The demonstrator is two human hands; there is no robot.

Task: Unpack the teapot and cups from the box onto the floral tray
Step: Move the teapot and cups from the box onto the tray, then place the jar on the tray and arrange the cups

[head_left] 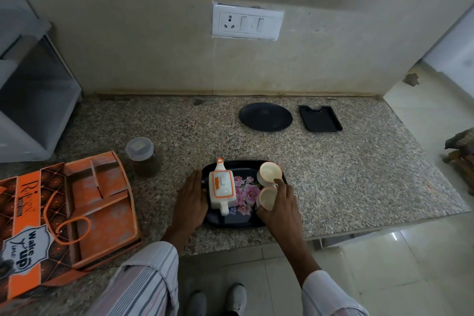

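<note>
Looking down through the head cam at a speckled granite counter [333, 174]. Lower middle of the frame sits the floral tray [243, 223], a dark glossy rectangle with rounded corners and pink roses printed in the middle. The teapot [221, 187] is on the tray's left half, a boxy white ceramic thing with orange trim, spout pointing away from me and handle toward me. Two round cups sit on the tray's right side, cream inside with orange rims: the far cup [269, 173] and the near cup [268, 197], just beside each other.

My left hand [191, 202] lies flat against the tray's left edge, fingers straight. My right hand [279, 208] wraps around the near cup, thumb on its front side and a finger up by its far rim.

Lower left is the box [97, 208], orange cardboard with dividers, open, with a thin orange cord handle. Just beyond it stands a small jar [141, 156] with a clear plastic lid. Upper right of the counter: a round matte black plate [266, 117] and a small black rectangular tray [320, 118] with a notch. White switch plate [247, 22] on the wall.
</note>
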